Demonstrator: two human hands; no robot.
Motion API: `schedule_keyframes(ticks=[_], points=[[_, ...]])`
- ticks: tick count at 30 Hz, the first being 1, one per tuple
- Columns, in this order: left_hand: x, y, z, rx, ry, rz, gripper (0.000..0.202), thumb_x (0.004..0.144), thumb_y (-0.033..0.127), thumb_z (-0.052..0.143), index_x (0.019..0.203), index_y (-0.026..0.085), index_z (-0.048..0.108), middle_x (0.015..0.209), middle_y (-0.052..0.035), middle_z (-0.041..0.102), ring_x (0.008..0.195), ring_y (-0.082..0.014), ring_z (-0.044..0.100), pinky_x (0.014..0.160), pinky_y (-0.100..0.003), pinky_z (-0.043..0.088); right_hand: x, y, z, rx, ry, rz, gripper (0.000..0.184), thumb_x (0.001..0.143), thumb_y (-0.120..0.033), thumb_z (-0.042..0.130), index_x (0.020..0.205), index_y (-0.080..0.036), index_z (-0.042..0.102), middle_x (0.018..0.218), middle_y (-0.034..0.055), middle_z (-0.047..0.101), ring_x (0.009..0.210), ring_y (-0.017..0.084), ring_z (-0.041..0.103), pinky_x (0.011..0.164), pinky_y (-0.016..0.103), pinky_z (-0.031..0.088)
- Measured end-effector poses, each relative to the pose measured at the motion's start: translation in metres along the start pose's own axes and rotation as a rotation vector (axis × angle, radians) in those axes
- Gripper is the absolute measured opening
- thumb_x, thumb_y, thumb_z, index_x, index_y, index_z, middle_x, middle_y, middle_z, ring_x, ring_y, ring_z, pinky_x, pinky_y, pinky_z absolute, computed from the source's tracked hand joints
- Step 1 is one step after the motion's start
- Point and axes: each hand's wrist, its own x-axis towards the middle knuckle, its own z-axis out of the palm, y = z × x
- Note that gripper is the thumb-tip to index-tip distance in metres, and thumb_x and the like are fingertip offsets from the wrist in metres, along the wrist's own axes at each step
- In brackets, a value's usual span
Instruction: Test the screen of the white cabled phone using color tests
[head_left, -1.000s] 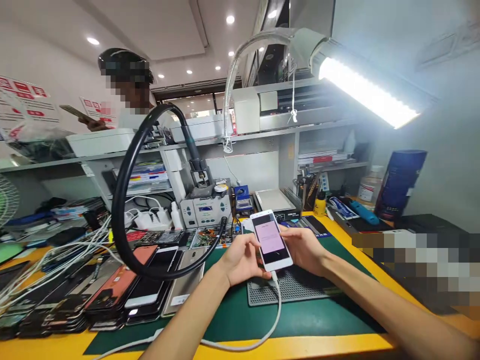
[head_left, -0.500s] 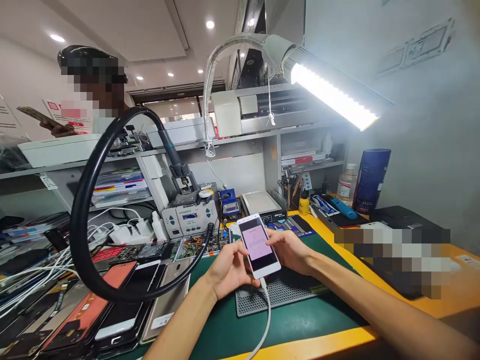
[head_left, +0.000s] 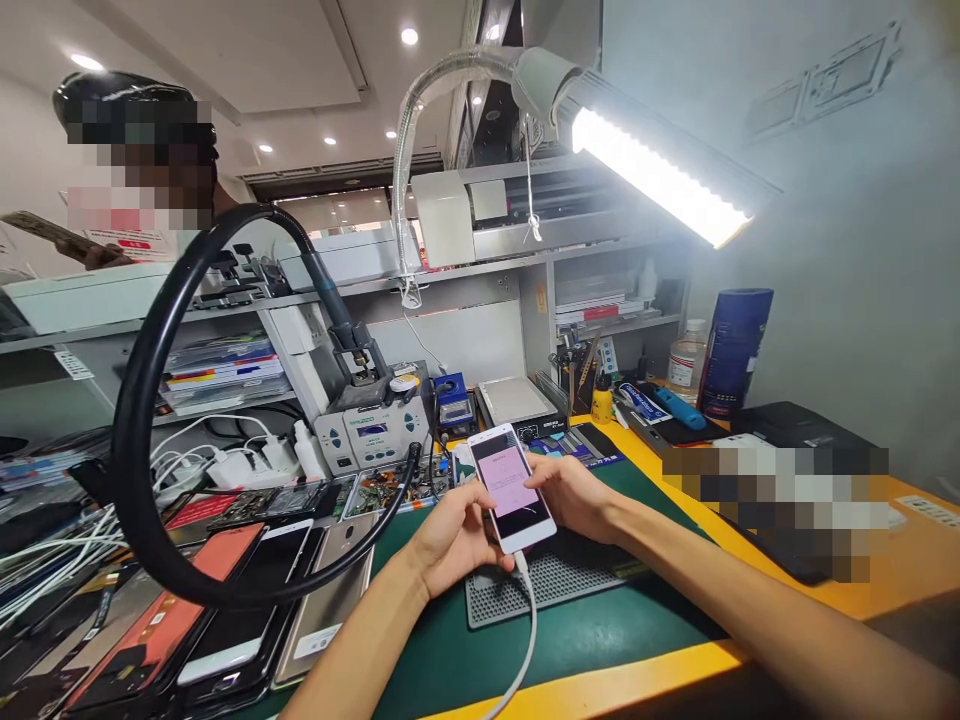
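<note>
Between both hands is a white smartphone (head_left: 512, 487), tilted toward me, its screen lit with a pale pink panel on black. My left hand (head_left: 455, 540) is closed round its lower left side, with the thumb at the screen's edge. My right hand (head_left: 571, 495) grips the right edge, thumb over the screen. The fingers behind the phone are partly hidden. A white charging cable (head_left: 531, 630) is plugged into the phone's bottom end and runs down to the near table edge. Below the phone lies a grey perforated pad (head_left: 555, 590) on a green mat (head_left: 600, 640).
Several phones and phone parts, including a white-edged phone (head_left: 225, 660), lie at the left. A thick black hose (head_left: 127, 430) loops from a hot-air station (head_left: 373, 437). A lamp (head_left: 660, 175) hangs overhead. Bottles and tools stand at the right back. A person (head_left: 142, 150) holds a phone beyond the shelf.
The view has shifted slightly, so most things sit a little further left and higher. Both hands keep their hold on the phone. The person beyond the shelf appears further left.
</note>
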Motion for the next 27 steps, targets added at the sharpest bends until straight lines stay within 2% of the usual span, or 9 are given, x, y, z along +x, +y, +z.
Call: schedule_keyframes(ticks=[6, 12, 15, 19, 23, 27], points=[[0.0009, -0.0019, 0.0016, 0.037, 0.053, 0.013, 0.038, 0.076, 0.016, 0.056, 0.114, 0.016, 0.054, 0.079, -0.0043, 0.060, 0.064, -0.0206, 0.060, 0.048, -0.032, 0.053, 0.0002, 0.0004, 0.0019, -0.033, 0.021, -0.009, 0.046, 0.065, -0.015, 0.058, 0.110, -0.018, 0.066, 0.098, 0.0051, 0.076, 0.081, 0.022, 0.066, 0.075, 0.034, 0.047], [0.0022, -0.0029, 0.0004, 0.018, 0.044, 0.002, 0.037, 0.075, 0.017, 0.056, 0.112, 0.016, 0.055, 0.079, -0.0051, 0.061, 0.063, -0.0209, 0.061, 0.048, -0.032, 0.053, 0.0008, 0.0026, 0.0036, -0.075, 0.081, -0.019, 0.043, 0.063, -0.013, 0.064, 0.106, -0.018, 0.067, 0.097, 0.0052, 0.076, 0.083, 0.021, 0.067, 0.078, 0.034, 0.048], [0.0021, -0.0015, -0.0014, -0.004, 0.016, -0.006, 0.036, 0.077, 0.019, 0.055, 0.112, 0.014, 0.058, 0.078, -0.0061, 0.062, 0.063, -0.0213, 0.061, 0.049, -0.032, 0.053, 0.0001, 0.0037, 0.0020, -0.039, 0.047, -0.020, 0.041, 0.072, -0.023, 0.065, 0.113, -0.018, 0.067, 0.103, 0.0073, 0.076, 0.085, 0.023, 0.068, 0.079, 0.036, 0.049], [0.0021, 0.0010, -0.0031, -0.043, -0.029, -0.047, 0.031, 0.079, 0.027, 0.053, 0.105, 0.011, 0.061, 0.076, -0.0076, 0.061, 0.064, -0.0226, 0.061, 0.050, -0.033, 0.052, -0.0004, 0.0031, -0.0009, 0.018, -0.006, 0.070, 0.044, 0.085, -0.045, 0.055, 0.112, -0.013, 0.068, 0.100, 0.0126, 0.077, 0.086, 0.027, 0.068, 0.078, 0.038, 0.047], [0.0009, 0.0029, -0.0025, -0.074, -0.071, -0.040, 0.032, 0.084, 0.031, 0.050, 0.106, 0.011, 0.063, 0.077, -0.0084, 0.062, 0.065, -0.0225, 0.060, 0.051, -0.034, 0.052, 0.0007, 0.0025, -0.0020, 0.019, 0.003, 0.054, 0.043, 0.084, -0.042, 0.055, 0.112, -0.013, 0.067, 0.093, 0.0108, 0.077, 0.077, 0.025, 0.066, 0.073, 0.036, 0.046], [-0.0012, 0.0040, 0.0002, -0.074, -0.073, -0.030, 0.036, 0.088, 0.031, 0.047, 0.114, 0.011, 0.061, 0.089, -0.0126, 0.066, 0.068, -0.0229, 0.061, 0.053, -0.035, 0.052, 0.0020, 0.0025, -0.0024, 0.030, 0.007, 0.065, 0.038, 0.081, -0.041, 0.057, 0.104, -0.013, 0.067, 0.087, 0.0098, 0.076, 0.073, 0.023, 0.065, 0.071, 0.034, 0.044]])
